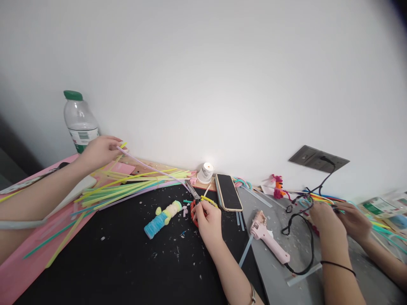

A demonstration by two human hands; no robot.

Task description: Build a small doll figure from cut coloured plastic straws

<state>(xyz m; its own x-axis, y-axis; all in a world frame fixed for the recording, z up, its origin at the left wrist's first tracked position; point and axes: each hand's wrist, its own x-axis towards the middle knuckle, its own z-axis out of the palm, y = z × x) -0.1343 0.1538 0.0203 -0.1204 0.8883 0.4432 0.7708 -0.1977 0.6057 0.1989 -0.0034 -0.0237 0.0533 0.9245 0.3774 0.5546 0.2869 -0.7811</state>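
My left hand (pixel 100 150) is raised over a pile of coloured straws (pixel 127 184) and pinches one end of a long pale purple straw (pixel 152 168). The straw slopes down to the right and ends at the blades of red-handled scissors (pixel 192 195). My right hand (pixel 207 220) is closed round the scissor handles, low over the black mat (pixel 127 262). A small blue and yellow wrapped figure (pixel 162 219) lies on the mat just left of that hand.
A water bottle (pixel 79 123) stands at the back left. A phone (pixel 229 192), a white tape roll (pixel 205 173) and a pink glue gun (pixel 269 237) with a black cord lie to the right. A co-worker's two hands (pixel 337 218) handle straws at far right, below a wall socket (pixel 318 159).
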